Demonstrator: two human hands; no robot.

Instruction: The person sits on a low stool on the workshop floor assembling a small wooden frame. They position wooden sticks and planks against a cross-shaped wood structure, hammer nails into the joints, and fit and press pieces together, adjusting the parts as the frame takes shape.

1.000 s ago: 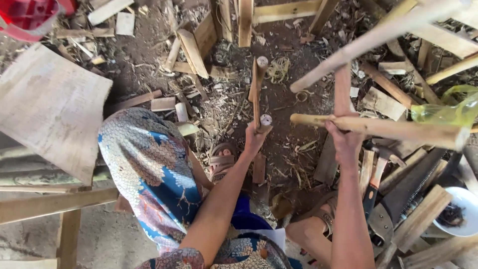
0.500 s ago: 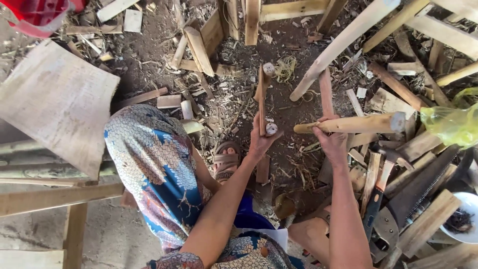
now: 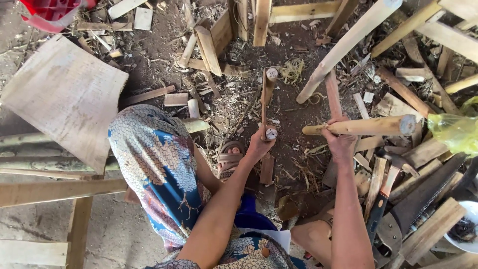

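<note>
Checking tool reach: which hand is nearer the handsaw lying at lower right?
Right. The right hand, gripping a round wooden stick, sits just up-left of the handsaw. The left hand, holding a pegged wooden piece, is farther left.

Two hands are at work: the left hand [image 3: 260, 145] grips one thin wooden stick [image 3: 265, 102], the right hand [image 3: 339, 142] one round wooden pole [image 3: 366, 126]. Nearby lie one handsaw [image 3: 423, 192], one flat board [image 3: 62, 97], one red plastic basket [image 3: 47, 12], one yellow plastic bag [image 3: 455, 132] and one white bowl [image 3: 465, 229].
</note>
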